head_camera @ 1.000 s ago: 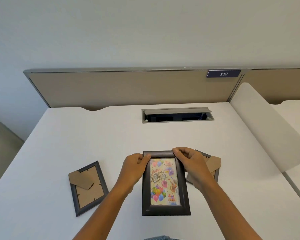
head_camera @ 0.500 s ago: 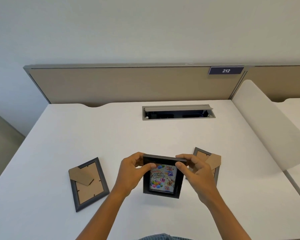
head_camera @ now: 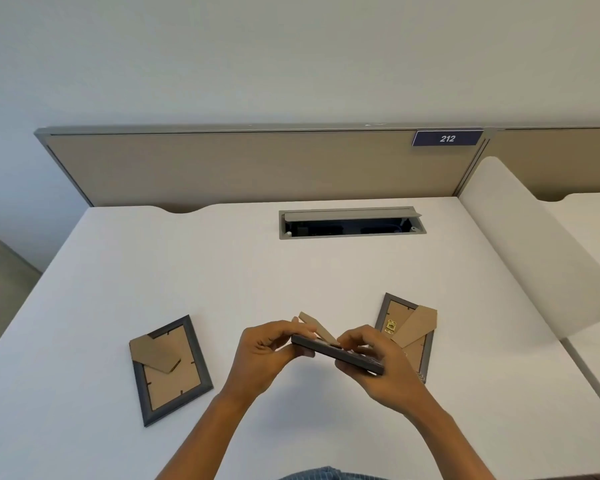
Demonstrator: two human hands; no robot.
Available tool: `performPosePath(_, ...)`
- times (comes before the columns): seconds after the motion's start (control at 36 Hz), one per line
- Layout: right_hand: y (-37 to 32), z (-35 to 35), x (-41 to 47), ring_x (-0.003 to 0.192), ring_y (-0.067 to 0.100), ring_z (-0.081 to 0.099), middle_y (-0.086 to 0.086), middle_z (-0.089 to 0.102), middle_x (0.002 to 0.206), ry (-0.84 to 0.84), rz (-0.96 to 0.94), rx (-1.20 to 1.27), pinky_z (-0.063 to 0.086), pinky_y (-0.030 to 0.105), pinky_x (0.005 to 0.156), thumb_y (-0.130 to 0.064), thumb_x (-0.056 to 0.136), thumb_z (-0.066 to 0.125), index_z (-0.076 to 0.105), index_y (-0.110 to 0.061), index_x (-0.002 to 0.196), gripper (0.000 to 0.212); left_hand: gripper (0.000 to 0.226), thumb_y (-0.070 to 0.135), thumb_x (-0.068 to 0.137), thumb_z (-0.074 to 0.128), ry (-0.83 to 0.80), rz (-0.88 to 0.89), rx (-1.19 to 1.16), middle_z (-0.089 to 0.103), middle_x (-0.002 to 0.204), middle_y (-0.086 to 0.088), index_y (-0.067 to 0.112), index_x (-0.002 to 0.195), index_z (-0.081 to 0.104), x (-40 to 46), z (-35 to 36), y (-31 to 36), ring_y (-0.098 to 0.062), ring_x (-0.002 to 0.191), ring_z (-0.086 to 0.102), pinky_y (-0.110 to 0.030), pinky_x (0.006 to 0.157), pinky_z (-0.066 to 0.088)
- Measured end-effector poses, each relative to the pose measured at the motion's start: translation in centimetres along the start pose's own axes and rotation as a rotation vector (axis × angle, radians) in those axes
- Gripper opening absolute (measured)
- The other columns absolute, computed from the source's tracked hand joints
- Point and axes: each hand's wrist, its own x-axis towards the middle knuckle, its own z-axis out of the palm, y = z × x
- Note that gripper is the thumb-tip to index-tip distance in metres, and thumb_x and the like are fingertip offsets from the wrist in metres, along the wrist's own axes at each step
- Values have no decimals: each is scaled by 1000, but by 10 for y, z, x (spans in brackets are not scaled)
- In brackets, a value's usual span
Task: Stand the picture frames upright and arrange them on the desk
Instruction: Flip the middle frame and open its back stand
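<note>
**So, first frame's in hand, stand being folded out**

Right now both hands are wrapped around the dark grey rectangular picture frame (head_camera: 338,353), held edge-on above the white desk (head_camera: 257,271) near its front middle. The left hand (head_camera: 267,355) pinches the frame's left end with curled fingers, and the right hand (head_camera: 378,365) cups the right end, thumb on top next to the brown cardboard easel stand (head_camera: 317,327), which pokes up off the back.

My guess: this is the "open the leg" step for frame one. Next move needs the stand swung fully out, then the frame tipped upright and set down on its bottom edge.

Two more are not yet stood up: a dark frame lying face-down on the left (head_camera: 170,368), and another face-down frame on the right (head_camera: 407,332), partly behind the right hand.

Loads of bare desk behind the hands. Just stay short of the open grey cable hatch (head_camera: 350,223) near the beige back partition (head_camera: 239,168), and the white side divider (head_camera: 534,254) on the right.
</note>
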Motion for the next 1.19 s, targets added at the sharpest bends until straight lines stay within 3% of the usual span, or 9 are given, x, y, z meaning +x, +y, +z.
performPosePath(0.19,9,0,4,112,11,68,-18,73,117,-86,67,-83,59,22,99,-32,91,85,68,-36,121,35,15,12,86,77,6,36,-30,83,96,-4,9,100,83,-1,0,-3,-29,99,77,-23,100,54)
performPosePath(0.47,5,5,-1,125,8,64,-23,70,133,-157,258,75,53,37,111,-34,97,81,64,-44,138,45,17,-3,88,75,-22,15,-29,83,98,-4,8,100,82,3,0,-9,-29,101,78,-23,103,54)
performPosePath(0.58,6,9,-2,129,-5,60,-29,70,132,-82,326,187,45,30,110,-31,92,87,67,-48,135,50,20,-5,88,75,-2,-49,-44,83,103,-4,8,101,82,6,-1,-13,-26,107,77,-25,102,55)
performPosePath(0.72,11,14,-2,130,4,64,-17,75,134,-74,352,333,48,25,108,-41,85,88,72,-46,131,49,26,-11,86,74,46,-88,-50,82,98,-6,8,102,82,13,-1,-19,-28,98,77,-28,90,61)
performPosePath(0.89,9,17,-1,91,-14,69,-31,79,88,-6,436,532,50,9,84,-96,30,81,68,-25,109,108,24,-10,85,76,42,-181,-86,81,97,-5,8,101,80,24,4,-26,-20,95,75,-22,83,60)
performPosePath(0.94,14,17,2,100,-9,65,-30,78,92,-20,492,576,44,24,108,-100,30,77,67,-26,108,108,22,-5,87,77,46,-229,-87,81,99,-3,11,101,80,28,4,-32,-18,97,74,-24,82,61)
performPosePath(1.0,20,18,7,125,-2,58,-24,79,116,-54,552,609,27,44,131,-94,58,72,69,-29,124,93,20,0,89,77,44,-266,-71,81,101,-1,14,103,79,32,5,-38,-17,100,73,-27,82,62)
performPosePath(1.11,21,17,13,150,19,49,-9,67,150,-36,612,657,24,48,134,-99,66,63,60,-30,148,108,20,6,91,77,40,-300,-45,81,103,2,17,108,78,42,9,-47,-16,104,72,-29,84,63)
performPosePath(1.19,20,20,16,149,21,52,-9,70,147,-3,612,697,24,52,134,-100,65,62,65,-34,143,102,22,7,92,77,32,-310,-36,81,104,5,18,110,78,49,10,-52,-13,104,72,-27,85,62)
